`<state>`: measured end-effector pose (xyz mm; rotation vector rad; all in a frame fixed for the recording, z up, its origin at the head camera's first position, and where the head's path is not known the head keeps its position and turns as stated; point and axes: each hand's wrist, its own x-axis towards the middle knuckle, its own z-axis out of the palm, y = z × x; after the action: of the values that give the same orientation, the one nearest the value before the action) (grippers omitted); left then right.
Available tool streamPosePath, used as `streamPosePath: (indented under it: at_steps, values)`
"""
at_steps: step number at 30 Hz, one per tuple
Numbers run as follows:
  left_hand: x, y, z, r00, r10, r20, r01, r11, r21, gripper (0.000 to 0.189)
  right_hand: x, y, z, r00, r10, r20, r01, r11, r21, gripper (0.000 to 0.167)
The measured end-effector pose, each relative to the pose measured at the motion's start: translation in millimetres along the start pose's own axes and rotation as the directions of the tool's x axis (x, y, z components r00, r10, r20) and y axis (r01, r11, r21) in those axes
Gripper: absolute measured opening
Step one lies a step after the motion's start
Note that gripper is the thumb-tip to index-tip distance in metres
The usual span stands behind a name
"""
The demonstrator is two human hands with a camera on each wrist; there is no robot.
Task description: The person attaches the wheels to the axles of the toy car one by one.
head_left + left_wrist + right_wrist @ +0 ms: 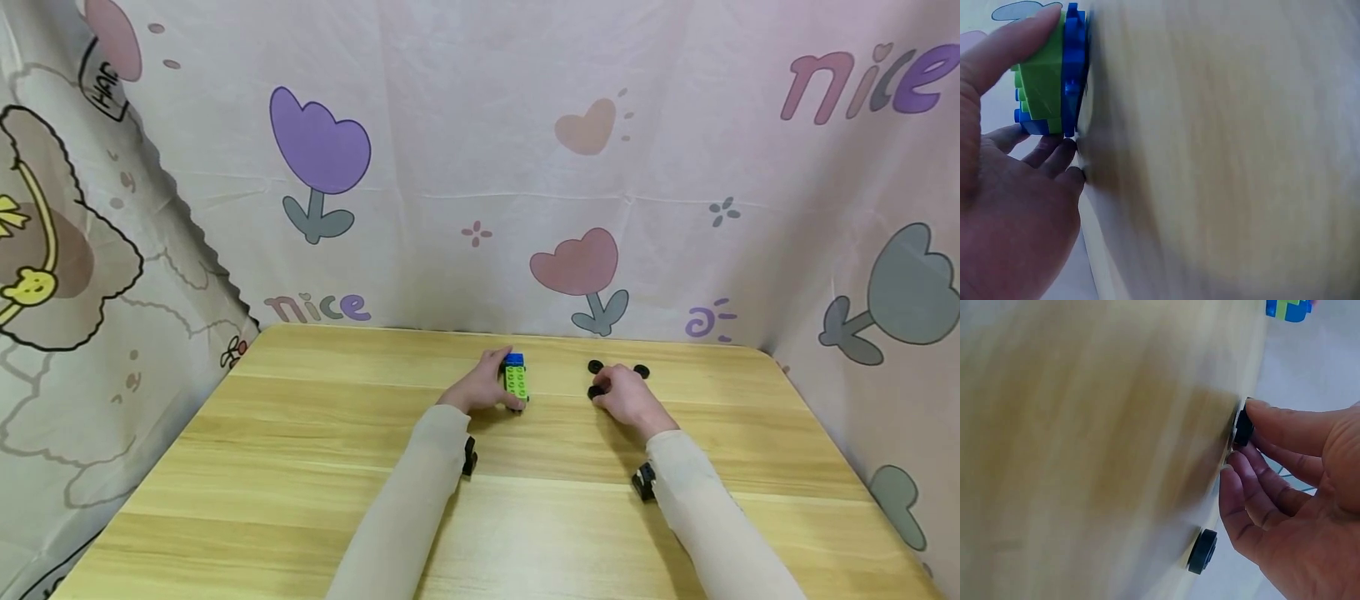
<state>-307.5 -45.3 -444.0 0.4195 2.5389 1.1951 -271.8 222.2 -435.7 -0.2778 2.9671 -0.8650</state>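
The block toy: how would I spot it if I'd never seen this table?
Find the wooden table, then look toward its far edge, near the patterned cloth. There the left hand grips the block toy. Its bright green and blue, studded top sets it apart from the round black pieces to its right.
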Motion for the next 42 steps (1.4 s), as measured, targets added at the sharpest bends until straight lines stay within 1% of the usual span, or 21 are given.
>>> streamPosePath:
  at_steps: [2,6,11,16,19,23,26,28,29,31,35,37,42]
  values:
    - [-1.9,1.9,-1.0,1.0,-0.001,-0.007,0.001,1.0,0.0,0.107,-0.6,0.2,-0.4,1.0,0.005,0.002,-0.004,1.0,-0.002,0.025]
    - [-3.9,4.0,-2.0,1.0,0.009,-0.025,-0.01,1.0,-0.029,0.104,-2.5,-1.1,-1.8,1.0,-0.004,-0.007,0.004,1.0,-0.013,0.025]
    - [-5.4,1.4,-1.6,0.999,0.032,-0.029,-0.034,0.997,-0.076,0.102,-6.8,-6.3,-6.0,1.0,-0.006,-0.021,0.006,1.0,0.002,0.027]
    - [-10.3,0.3,-1.9,0.997,0.071,-0.02,-0.073,0.984,-0.16,0.102,-12.1,-13.5,-11.9,0.999,-0.013,-0.039,0.014,1.0,0.028,0.029]
    - [-13.9,1.3,-2.1,0.996,0.084,-0.02,-0.087,0.985,-0.15,0.105,-15.1,-16.9,-14.6,0.998,-0.03,-0.049,0.031,0.999,0.029,0.028]
    - [-17.8,2.4,-1.6,0.994,0.106,-0.023,-0.108,0.99,-0.093,0.107,-18.3,-19.5,-16.1,0.998,-0.045,-0.054,0.047,0.998,0.039,0.026]
    - [-21.5,3.7,-1.5,0.992,0.122,-0.018,-0.123,0.985,-0.124,0.103,-21.5,-22.6,-16.7,0.997,-0.045,-0.059,0.048,0.997,0.054,0.029]
    - [-23.1,4.0,-1.3,0.991,0.132,-0.011,-0.132,0.976,-0.175,0.101,-24.2,-26.0,-17.3,0.997,-0.051,-0.063,0.055,0.997,0.059,0.03]
    - [-24.1,4.1,-1.2,0.991,0.135,-0.007,-0.133,0.967,-0.216,0.1,-25.4,-27.8,-17.4,0.996,-0.052,-0.067,0.056,0.997,0.059,0.031]
    - [-25.5,4.1,-0.9,0.989,0.146,0.001,-0.139,0.942,-0.306,0.1,-27.9,-31.4,-17.6,0.995,-0.063,-0.077,0.068,0.996,0.056,0.031]
    - [-27.0,4.6,0.8,0.986,0.168,0.007,-0.149,0.894,-0.423,0.102,-32.3,-38.2,-17.9,0.991,-0.094,-0.093,0.098,0.994,0.045,0.031]
    - [-28.1,5.7,1.7,0.985,0.173,0.009,-0.151,0.88,-0.45,0.102,-34.4,-42.5,-18.2,0.989,-0.108,-0.101,0.113,0.993,0.045,0.03]
    - [-30.9,7.8,4.0,0.984,0.179,0.018,-0.149,0.864,-0.481,0.105,-40.4,-54.3,-18.1,0.984,-0.138,-0.111,0.145,0.987,0.062,0.028]
